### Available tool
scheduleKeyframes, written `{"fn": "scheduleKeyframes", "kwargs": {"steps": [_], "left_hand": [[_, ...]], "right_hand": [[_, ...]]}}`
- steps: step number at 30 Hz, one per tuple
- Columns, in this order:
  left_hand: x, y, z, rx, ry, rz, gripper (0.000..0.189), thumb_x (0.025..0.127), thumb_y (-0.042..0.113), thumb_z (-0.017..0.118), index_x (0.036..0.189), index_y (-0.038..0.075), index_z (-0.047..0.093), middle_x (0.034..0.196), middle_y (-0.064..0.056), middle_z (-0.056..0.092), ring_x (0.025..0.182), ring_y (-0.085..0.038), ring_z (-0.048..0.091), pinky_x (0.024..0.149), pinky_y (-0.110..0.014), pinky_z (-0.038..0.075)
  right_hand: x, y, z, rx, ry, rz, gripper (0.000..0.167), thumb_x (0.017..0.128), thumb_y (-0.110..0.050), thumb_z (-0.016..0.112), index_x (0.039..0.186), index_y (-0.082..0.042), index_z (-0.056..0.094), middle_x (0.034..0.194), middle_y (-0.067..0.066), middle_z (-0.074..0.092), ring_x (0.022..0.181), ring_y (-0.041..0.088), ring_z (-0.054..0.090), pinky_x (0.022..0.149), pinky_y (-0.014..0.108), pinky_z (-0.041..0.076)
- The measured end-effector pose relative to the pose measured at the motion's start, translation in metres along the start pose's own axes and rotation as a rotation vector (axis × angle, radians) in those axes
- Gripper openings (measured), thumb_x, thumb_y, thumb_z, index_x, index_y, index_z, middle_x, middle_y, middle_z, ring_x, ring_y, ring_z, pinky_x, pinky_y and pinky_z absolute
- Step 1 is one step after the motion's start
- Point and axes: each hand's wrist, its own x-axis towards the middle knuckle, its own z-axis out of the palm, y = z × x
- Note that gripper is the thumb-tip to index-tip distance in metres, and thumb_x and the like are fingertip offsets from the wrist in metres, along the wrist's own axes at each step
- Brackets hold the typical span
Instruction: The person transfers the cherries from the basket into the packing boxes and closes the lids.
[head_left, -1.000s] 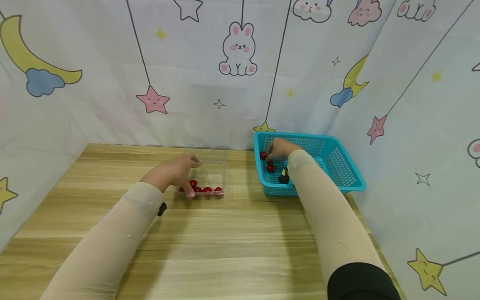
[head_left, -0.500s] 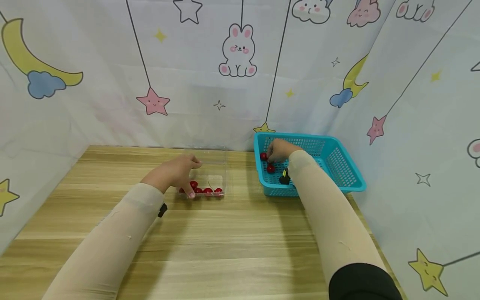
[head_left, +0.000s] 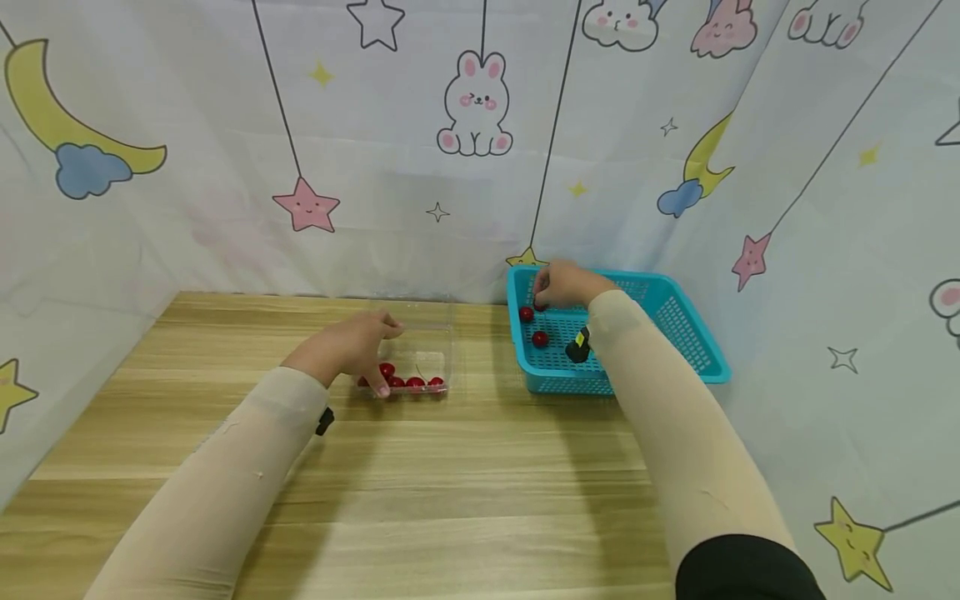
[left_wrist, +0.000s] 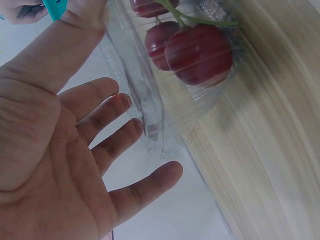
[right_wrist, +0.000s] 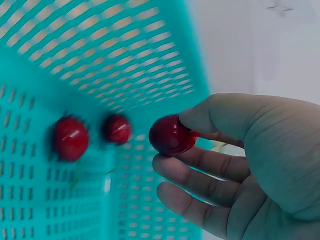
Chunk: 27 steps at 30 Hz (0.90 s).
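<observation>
Turquoise basket (head_left: 562,382): two cherries (right_wrist: 71,138), third (right_wrist: 171,135) pinched.

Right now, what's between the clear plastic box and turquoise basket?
Just bare wood-grain tabletop between the clear plastic box and turquoise basket; the head view shows it.

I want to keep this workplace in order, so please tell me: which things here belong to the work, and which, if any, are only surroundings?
Part of the work, it seems:
held cherry, in the right hand
two cherries in the turquoise basket
stemmed cherries in the clear plastic box
left hand, at the box

Only surroundings:
wooden table
printed backdrop
</observation>
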Motion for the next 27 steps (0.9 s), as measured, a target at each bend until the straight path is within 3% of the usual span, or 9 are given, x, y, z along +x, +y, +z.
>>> {"fn": "scheduleKeyframes", "kwargs": {"steps": [5,10,13,20,27], "left_hand": [[0.0,0.001,0.0,0.002,-0.004,0.002,0.115,0.081,0.029,0.106,0.176,0.011,0.044,0.182,-0.018,0.037,0.169,-0.052,0.033,0.13,-0.07,0.044],[0.0,0.0,0.0,0.003,-0.006,0.001,0.116,0.081,0.029,0.107,0.176,0.01,0.044,0.182,-0.018,0.037,0.168,-0.052,0.034,0.13,-0.07,0.044],[-0.001,0.0,0.0,0.002,-0.007,-0.001,0.116,0.081,0.029,0.107,0.176,0.011,0.044,0.182,-0.018,0.037,0.168,-0.052,0.034,0.13,-0.069,0.043],[0.001,-0.002,0.0,-0.004,0.0,-0.003,0.115,0.08,0.03,0.107,0.175,0.011,0.045,0.182,-0.017,0.038,0.167,-0.051,0.037,0.13,-0.07,0.044],[0.0,-0.004,-0.002,-0.014,-0.019,0.0,0.116,0.08,0.035,0.106,0.175,0.009,0.045,0.183,-0.016,0.037,0.167,-0.049,0.037,0.128,-0.069,0.046]], "right_hand": [[-0.015,-0.022,-0.013,0.011,0.082,-0.06,0.012,0.109,-0.013,0.071,0.113,-0.008,0.081,0.12,0.014,0.083,0.111,0.034,0.074,0.095,0.047,0.061],[-0.026,-0.052,-0.019,-0.027,0.092,-0.106,0.009,0.109,-0.019,0.075,0.112,-0.012,0.08,0.126,0.012,0.081,0.12,0.032,0.072,0.107,0.052,0.06],[-0.029,-0.072,-0.015,-0.077,0.091,-0.152,0.01,0.109,-0.023,0.077,0.111,-0.014,0.08,0.126,0.009,0.081,0.122,0.03,0.072,0.107,0.051,0.061],[-0.028,-0.116,0.021,-0.071,0.011,-0.291,0.01,0.111,-0.025,0.077,0.11,-0.016,0.08,0.118,0.003,0.079,0.114,0.022,0.079,0.096,0.042,0.067],[-0.019,-0.149,0.072,-0.093,-0.058,-0.444,0.009,0.111,-0.025,0.077,0.11,-0.017,0.081,0.115,-0.001,0.081,0.111,0.018,0.079,0.096,0.034,0.067]]}}
